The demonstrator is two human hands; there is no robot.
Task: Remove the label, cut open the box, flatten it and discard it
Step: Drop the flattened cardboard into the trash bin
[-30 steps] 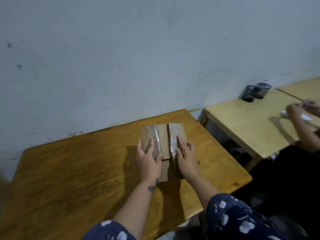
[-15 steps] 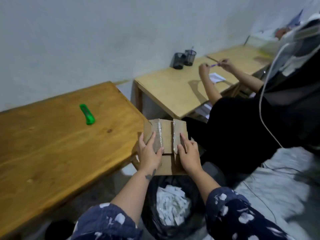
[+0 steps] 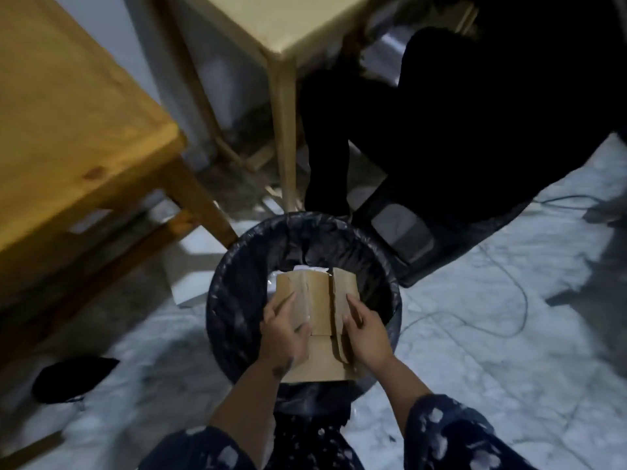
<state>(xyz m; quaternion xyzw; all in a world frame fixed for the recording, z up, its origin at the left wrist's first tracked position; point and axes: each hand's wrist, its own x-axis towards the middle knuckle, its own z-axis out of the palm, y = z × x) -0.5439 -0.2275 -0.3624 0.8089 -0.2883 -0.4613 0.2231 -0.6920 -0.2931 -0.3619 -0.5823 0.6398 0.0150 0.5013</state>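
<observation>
The flattened brown cardboard box (image 3: 319, 300) hangs over the mouth of a round bin lined with a black bag (image 3: 234, 293). My left hand (image 3: 283, 334) grips its left flap, thumb on top. On the right flap sits my right hand (image 3: 364, 334), fingers closed around the edge. The box's near end sticks out past the bin's front rim. White paper scraps show inside the bin just beyond the box's far edge.
A dark wooden table (image 3: 68, 106) stands at the left, its leg close to the bin. A lighter table (image 3: 271, 25) is behind, with a seated person in black (image 3: 475, 113) at the right. Cables (image 3: 502, 300) run over the pale floor. A black object (image 3: 73, 378) lies at lower left.
I have carried the flattened box off the table and down over the bin. My view has tipped from the tabletop to the floor. Both hands keep the same hold.
</observation>
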